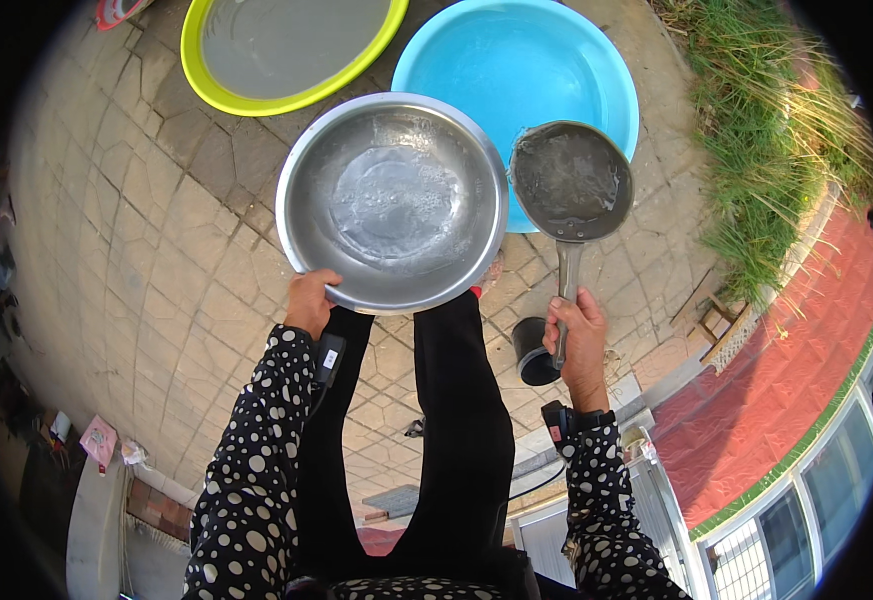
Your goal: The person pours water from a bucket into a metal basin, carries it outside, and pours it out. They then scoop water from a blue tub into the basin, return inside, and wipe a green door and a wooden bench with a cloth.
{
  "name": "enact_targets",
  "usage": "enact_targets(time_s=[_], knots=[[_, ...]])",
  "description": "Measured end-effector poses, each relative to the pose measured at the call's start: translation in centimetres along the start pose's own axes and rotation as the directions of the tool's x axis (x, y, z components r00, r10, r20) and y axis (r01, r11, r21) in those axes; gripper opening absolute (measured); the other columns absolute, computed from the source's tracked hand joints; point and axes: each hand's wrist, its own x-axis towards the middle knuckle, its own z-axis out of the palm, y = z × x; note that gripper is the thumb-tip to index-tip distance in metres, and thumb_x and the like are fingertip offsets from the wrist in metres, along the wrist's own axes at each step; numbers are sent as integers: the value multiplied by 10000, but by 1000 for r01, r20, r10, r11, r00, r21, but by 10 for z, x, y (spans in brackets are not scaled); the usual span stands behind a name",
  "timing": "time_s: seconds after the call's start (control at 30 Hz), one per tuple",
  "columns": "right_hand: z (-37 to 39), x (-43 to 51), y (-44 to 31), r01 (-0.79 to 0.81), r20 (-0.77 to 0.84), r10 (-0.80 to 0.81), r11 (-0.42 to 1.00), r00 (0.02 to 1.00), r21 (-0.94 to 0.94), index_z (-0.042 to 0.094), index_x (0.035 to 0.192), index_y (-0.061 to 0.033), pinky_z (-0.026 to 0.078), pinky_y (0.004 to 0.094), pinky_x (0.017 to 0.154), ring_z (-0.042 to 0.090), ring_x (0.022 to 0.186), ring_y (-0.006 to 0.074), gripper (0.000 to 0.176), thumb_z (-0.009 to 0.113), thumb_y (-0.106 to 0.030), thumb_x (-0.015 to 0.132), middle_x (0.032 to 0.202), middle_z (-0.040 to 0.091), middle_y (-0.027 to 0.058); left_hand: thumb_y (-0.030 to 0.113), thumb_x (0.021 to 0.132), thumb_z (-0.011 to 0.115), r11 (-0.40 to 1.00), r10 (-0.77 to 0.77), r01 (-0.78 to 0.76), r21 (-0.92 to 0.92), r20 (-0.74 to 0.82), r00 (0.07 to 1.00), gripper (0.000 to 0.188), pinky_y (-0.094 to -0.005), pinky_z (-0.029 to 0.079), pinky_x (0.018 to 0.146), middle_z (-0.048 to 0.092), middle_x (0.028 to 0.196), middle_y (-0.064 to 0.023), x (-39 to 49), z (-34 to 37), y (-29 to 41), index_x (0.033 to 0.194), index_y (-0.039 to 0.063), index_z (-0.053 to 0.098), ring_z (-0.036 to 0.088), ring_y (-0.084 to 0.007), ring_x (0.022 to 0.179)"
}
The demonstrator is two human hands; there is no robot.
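My left hand [311,298] grips the near left rim of a wide stainless steel basin [395,199], with the thumb over the edge. The basin is wet inside, with a little clear liquid or droplets on its bottom. In my right hand [577,334] is the handle of a metal ladle [571,180], its round bowl filled with water. The ladle is just right of the basin's rim, above a light blue plastic tub [511,67] that stands on the paving beyond. The basin overlaps part of this tub in the view.
A yellow-green tub [294,101] of greyish water stands at the upper left. A black bucket [532,352] is on the paving near my right hand. Tall grass [744,150] and a red tiled surface [766,375] lie to the right; a pink bag [99,441] is at the lower left.
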Motion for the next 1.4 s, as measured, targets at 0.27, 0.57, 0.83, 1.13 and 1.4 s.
enact_targets(time_s=[0.27,0.57,0.83,1.13,1.4], knots=[[32,-30,42,123,-54,-151,930,987,-347,603,1074,-13,414,225,522,505,596,64,252,678,-85,844,739,561,-21,-59,727,625,970,-213,206,-130,-40,976,211,-388,553,626,622,847,-136,2,6,7,935,-77,596,646,-265,713],[26,-25,40,538,243,-747,178,619,-824,604,1143,-50,498,350,640,597,735,309,366,702,-48,790,868,583,138,-39,720,642,711,-588,485,-508,-53,807,198,-384,552,647,622,849,-129,11,10,18,913,-54,601,645,-260,731],[15,77,2,236,-110,-446,648,888,-724,590,1092,5,461,303,675,560,755,177,297,671,-144,847,830,591,93,-33,716,643,744,-567,486,-459,-49,822,197,-403,538,650,624,856,-121,12,9,14,911,-43,611,636,-261,740],[25,166,-6,209,134,-621,49,772,-977,624,1152,-15,481,469,838,604,948,384,422,641,-336,879,1109,623,207,4,807,586,880,-432,425,-211,15,902,160,-400,534,796,640,929,-137,5,2,14,939,-80,619,653,-256,867],[96,175,-25,298,206,-225,829,952,-474,635,1157,-12,464,421,876,599,956,318,432,621,-371,917,1084,640,156,-71,801,578,878,-438,420,-229,-32,898,111,-366,536,798,676,918,-132,8,1,8,885,-66,650,667,-238,876]])
